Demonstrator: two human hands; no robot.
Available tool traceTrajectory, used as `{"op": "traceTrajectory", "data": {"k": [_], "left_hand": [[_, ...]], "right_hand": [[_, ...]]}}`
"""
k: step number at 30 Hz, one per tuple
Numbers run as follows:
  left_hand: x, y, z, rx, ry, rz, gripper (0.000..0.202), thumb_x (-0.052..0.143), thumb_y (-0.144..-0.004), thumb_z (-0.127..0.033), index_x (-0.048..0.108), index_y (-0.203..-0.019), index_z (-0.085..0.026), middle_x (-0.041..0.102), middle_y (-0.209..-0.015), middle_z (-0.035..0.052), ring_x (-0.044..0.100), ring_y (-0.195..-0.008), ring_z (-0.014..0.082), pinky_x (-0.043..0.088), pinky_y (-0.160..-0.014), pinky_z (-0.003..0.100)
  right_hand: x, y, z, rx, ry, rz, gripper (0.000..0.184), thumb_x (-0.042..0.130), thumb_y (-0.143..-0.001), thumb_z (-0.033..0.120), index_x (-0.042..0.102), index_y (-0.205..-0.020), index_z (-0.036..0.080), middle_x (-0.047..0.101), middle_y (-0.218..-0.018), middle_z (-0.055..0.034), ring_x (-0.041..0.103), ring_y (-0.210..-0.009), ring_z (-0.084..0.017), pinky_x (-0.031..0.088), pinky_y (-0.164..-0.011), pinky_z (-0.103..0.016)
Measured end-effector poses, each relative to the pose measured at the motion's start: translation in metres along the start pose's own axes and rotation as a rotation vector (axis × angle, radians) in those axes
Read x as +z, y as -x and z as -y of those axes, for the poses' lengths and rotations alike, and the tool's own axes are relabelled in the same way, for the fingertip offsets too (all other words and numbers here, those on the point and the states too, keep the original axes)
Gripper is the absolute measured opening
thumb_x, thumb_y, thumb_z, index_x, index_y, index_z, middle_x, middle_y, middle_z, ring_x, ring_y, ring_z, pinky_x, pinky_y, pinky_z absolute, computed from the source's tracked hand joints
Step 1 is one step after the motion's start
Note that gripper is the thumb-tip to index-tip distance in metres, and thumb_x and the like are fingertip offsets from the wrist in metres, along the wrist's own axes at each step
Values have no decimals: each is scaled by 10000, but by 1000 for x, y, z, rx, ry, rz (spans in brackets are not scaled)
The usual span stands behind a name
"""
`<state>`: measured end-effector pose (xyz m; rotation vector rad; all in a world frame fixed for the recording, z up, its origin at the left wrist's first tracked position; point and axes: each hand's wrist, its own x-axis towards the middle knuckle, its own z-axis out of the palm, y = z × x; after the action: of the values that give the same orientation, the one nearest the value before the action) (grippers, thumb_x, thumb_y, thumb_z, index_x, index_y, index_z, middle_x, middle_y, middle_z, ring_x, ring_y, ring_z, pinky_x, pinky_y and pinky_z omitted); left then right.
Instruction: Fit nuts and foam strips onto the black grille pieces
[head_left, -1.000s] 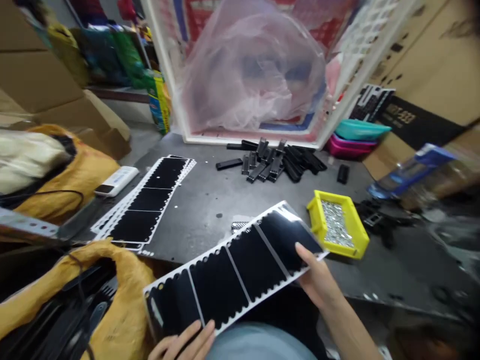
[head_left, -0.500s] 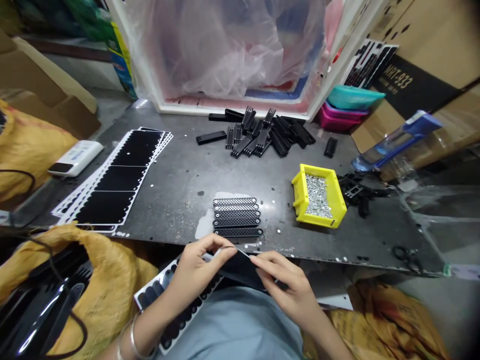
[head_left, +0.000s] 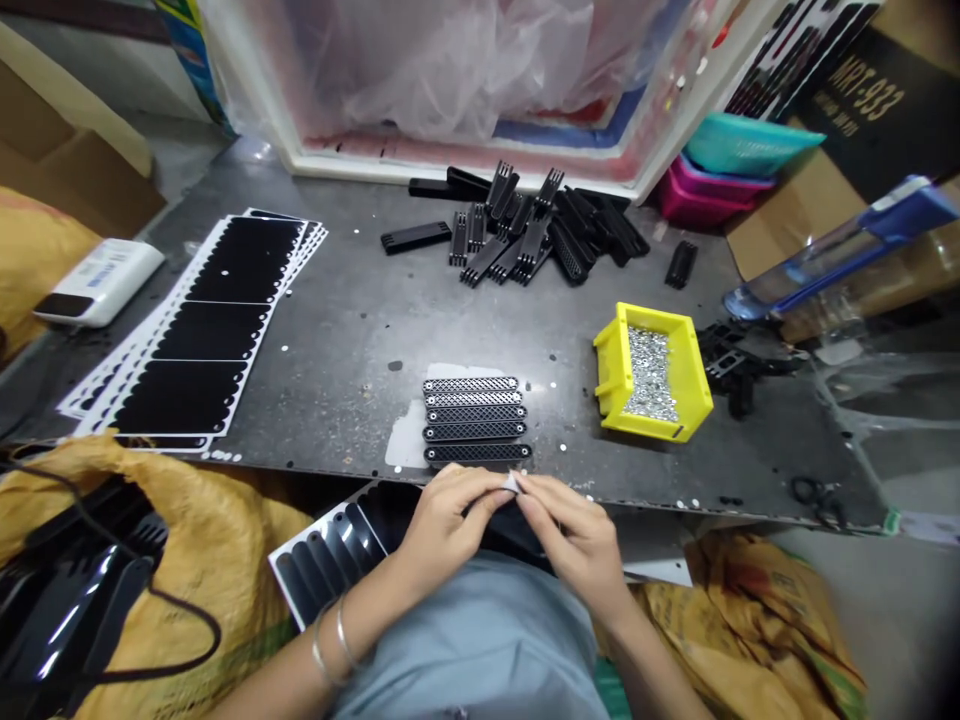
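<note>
Black scalloped sticker sheet [head_left: 326, 560] lies against my lap, just below the table edge, its far end hidden under my hands. My left hand [head_left: 450, 520] and right hand [head_left: 577, 530] meet, fingertips pinching a small white tab [head_left: 512, 483]. Just ahead on the scuffed dark metal worktop [head_left: 352, 400], five latticed black plastic strips [head_left: 475, 423] lie side by side. To their right, a yellow bin [head_left: 613, 375] holds small silver metal parts [head_left: 649, 375].
</note>
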<state>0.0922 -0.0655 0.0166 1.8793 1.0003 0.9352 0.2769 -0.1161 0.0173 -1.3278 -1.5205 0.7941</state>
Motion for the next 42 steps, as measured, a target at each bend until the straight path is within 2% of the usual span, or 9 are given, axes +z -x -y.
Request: {"op": "traceTrajectory", "data": {"k": [4,7,12,15,18,22,29,34,42], "left_hand": [[8,-2,8,165,-234,46,268,506,-1071,-264,715,-1211,-172,752,-802,37,675,-660,132,492,-630,247],[-15,12,-6,267,-324,92,286,515,-1076,-285,680,-1277,-166,758,-768,1,676,-592,113,477,-553,229],[-84,36,-26,158,-485,220,292,524,-1070,-325,697,-1286,-232,783,-779,-17,713,-602,124,511,-577,225],[-97,38,-11,-80,-433,163,287,513,-1057,-375,761,-1159,-274,817,-948,5,769,-770,168,565,-695,238],[-86,34,9,-329,-266,62,312,474,-1059,-379,765,-1047,-267,809,-981,-3,767,-856,177,565,-777,244],[-71,24,18,-532,-52,-72,277,514,-1039,-412,697,-1131,-225,724,-732,-27,687,-632,144,508,-629,220],[-63,9,27,-568,243,-96,311,565,-1012,-445,735,-1012,-185,766,-900,44,724,-868,178,566,-776,257],[-59,3,29,-624,282,-96,292,674,-937,-451,701,-871,-168,743,-778,26,690,-668,138,518,-605,214],[-61,4,29,-623,202,-102,283,687,-925,-434,698,-833,-166,742,-733,12,569,-518,77,387,-481,177]], "right_hand": [[-33,-4,-2,296,-140,-366,180,671,-982,295,836,-1024,237,792,-929,-64,767,-859,-220,656,-806,-372],[-46,-16,12,144,-3,-627,154,744,-926,250,824,-1056,270,756,-994,-47,727,-852,-205,631,-827,-403],[-3,-47,19,-226,216,86,262,703,-957,185,779,-1179,302,750,-1101,-60,699,-986,-210,593,-864,-386],[32,-63,7,-395,272,249,212,631,-1006,187,765,-1159,249,762,-1059,-78,681,-912,-192,565,-790,-363],[45,-72,0,-427,332,283,181,626,-1011,199,757,-1132,230,756,-1075,-86,649,-901,-190,537,-773,-355],[41,-75,1,-433,344,312,178,630,-1009,203,753,-1137,216,742,-1064,-87,624,-898,-191,528,-766,-349],[42,-77,5,-413,366,325,196,611,-1012,194,773,-1122,197,725,-1041,-104,625,-883,-199,538,-760,-357],[41,-76,9,-395,427,355,212,610,-1011,201,778,-1139,223,724,-1054,-107,618,-889,-211,546,-744,-357],[-11,-60,4,-59,252,188,167,655,-992,234,778,-1104,252,712,-965,-51,687,-886,-179,583,-798,-329]]}}
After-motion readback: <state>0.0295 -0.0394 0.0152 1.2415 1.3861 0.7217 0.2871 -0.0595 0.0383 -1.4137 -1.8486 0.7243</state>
